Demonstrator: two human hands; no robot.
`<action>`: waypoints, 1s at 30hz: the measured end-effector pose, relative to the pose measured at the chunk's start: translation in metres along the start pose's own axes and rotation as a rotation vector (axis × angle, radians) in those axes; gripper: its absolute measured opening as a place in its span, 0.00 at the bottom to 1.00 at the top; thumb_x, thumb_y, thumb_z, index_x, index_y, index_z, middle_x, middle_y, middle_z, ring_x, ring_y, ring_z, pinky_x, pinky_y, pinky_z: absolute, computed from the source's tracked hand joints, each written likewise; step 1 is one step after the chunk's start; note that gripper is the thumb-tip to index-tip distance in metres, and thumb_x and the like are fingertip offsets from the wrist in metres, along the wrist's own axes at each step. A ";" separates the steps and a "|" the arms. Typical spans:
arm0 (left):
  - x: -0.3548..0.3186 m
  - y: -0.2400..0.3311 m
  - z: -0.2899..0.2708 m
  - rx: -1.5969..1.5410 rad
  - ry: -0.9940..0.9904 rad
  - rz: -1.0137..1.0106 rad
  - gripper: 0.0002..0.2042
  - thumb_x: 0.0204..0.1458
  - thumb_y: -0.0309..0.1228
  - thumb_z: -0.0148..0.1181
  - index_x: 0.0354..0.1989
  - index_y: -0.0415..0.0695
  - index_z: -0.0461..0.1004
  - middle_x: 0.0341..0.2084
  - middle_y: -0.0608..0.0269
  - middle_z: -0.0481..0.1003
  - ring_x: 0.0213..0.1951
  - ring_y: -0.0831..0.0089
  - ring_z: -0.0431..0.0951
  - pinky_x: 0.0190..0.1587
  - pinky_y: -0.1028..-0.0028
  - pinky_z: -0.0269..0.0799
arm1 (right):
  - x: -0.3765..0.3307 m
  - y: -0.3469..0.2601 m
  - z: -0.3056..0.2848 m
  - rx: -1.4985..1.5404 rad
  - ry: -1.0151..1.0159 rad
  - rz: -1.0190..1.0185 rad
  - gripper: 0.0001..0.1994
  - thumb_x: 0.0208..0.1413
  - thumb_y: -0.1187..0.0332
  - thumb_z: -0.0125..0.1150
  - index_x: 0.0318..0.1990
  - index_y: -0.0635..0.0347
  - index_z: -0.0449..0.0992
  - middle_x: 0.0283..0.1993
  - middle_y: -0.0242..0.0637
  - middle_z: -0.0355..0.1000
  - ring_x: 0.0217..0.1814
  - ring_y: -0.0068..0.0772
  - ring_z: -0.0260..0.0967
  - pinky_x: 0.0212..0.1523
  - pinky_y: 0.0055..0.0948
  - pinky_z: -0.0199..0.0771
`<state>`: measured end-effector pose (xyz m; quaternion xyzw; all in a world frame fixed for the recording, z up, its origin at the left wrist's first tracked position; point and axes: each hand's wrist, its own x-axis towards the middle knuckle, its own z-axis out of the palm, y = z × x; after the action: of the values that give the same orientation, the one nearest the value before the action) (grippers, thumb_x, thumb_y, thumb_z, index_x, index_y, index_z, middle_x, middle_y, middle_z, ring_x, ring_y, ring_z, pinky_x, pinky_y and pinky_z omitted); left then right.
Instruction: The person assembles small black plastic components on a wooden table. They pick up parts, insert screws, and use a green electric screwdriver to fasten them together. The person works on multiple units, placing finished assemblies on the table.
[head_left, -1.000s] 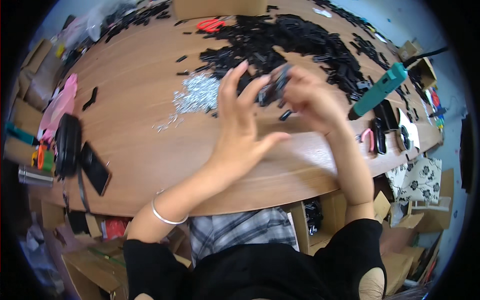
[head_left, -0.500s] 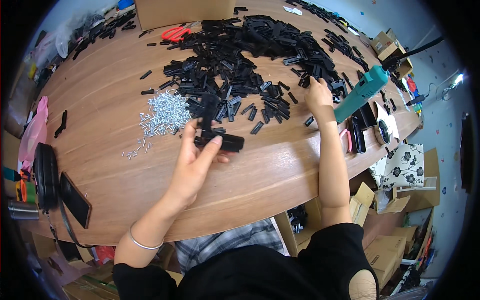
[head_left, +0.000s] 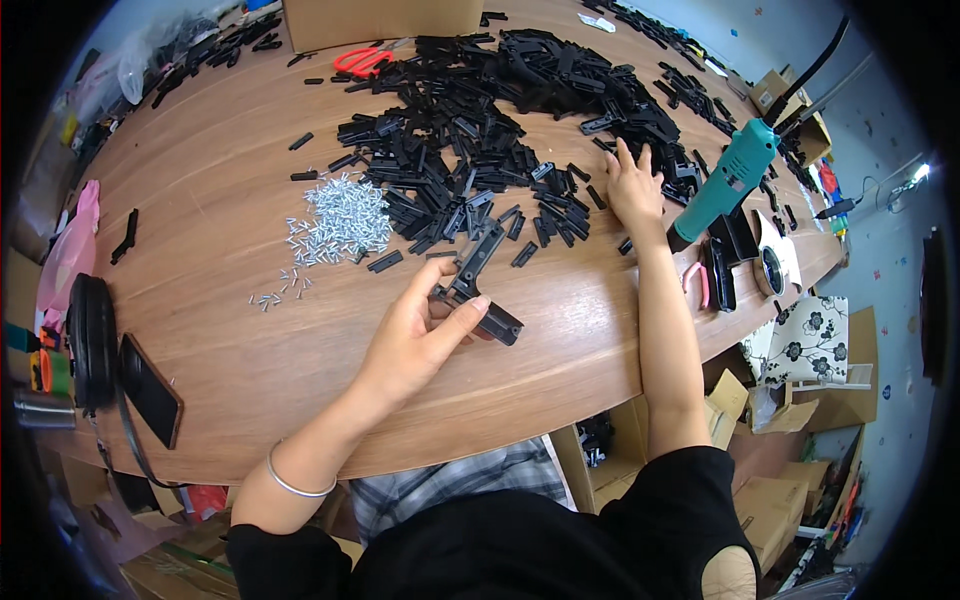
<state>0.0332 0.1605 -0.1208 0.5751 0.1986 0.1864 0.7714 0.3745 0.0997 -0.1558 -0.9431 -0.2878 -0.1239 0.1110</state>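
Note:
My left hand (head_left: 418,335) grips a black plastic bracket assembly (head_left: 478,285) just above the wooden table (head_left: 220,300), near its front edge. My right hand (head_left: 634,187) lies palm down, fingers spread, on the right edge of a big heap of black plastic parts (head_left: 480,120). Whether it holds a part underneath is hidden. A pile of small silver screws (head_left: 340,220) lies to the left of the heap, beyond my left hand. A teal electric screwdriver (head_left: 725,185) rests just right of my right hand.
Red scissors (head_left: 362,60) and a cardboard box (head_left: 380,20) sit at the far edge. Black headphones (head_left: 92,340) and a dark phone (head_left: 150,375) lie at the near left. More tools and boxes crowd the right end and the floor.
Both hands were together holding the bracket assembly up. My right hand has let go and reached to the heap; my left hand has lowered the assembly toward the table.

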 end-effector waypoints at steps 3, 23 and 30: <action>0.001 0.001 0.000 -0.039 0.003 -0.078 0.16 0.52 0.30 0.54 0.48 0.41 0.63 0.33 0.64 0.71 0.25 0.81 0.72 0.28 0.83 0.67 | -0.003 -0.016 -0.006 -0.005 -0.109 0.014 0.23 0.58 0.46 0.36 0.61 0.33 0.56 0.66 0.45 0.47 0.65 0.73 0.36 0.60 0.63 0.41; -0.011 0.022 -0.022 -0.285 0.044 -0.085 0.09 0.54 0.35 0.50 0.30 0.42 0.67 0.30 0.62 0.73 0.44 0.64 0.74 0.41 0.70 0.73 | 0.000 0.011 -0.010 -0.059 0.077 -0.144 0.21 0.50 0.69 0.48 0.55 0.46 0.65 0.53 0.48 0.62 0.50 0.56 0.62 0.51 0.44 0.63; -0.009 0.016 -0.042 -0.422 0.095 -0.170 0.11 0.59 0.37 0.44 0.37 0.41 0.62 0.30 0.57 0.73 0.37 0.62 0.77 0.35 0.71 0.77 | 0.022 -0.023 -0.010 0.024 0.409 -0.417 0.11 0.42 0.74 0.53 0.32 0.54 0.80 0.34 0.40 0.75 0.38 0.45 0.70 0.37 0.39 0.70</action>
<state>0.0032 0.1942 -0.1150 0.3729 0.2390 0.1849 0.8773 0.3773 0.1267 -0.1372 -0.8176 -0.4488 -0.3282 0.1499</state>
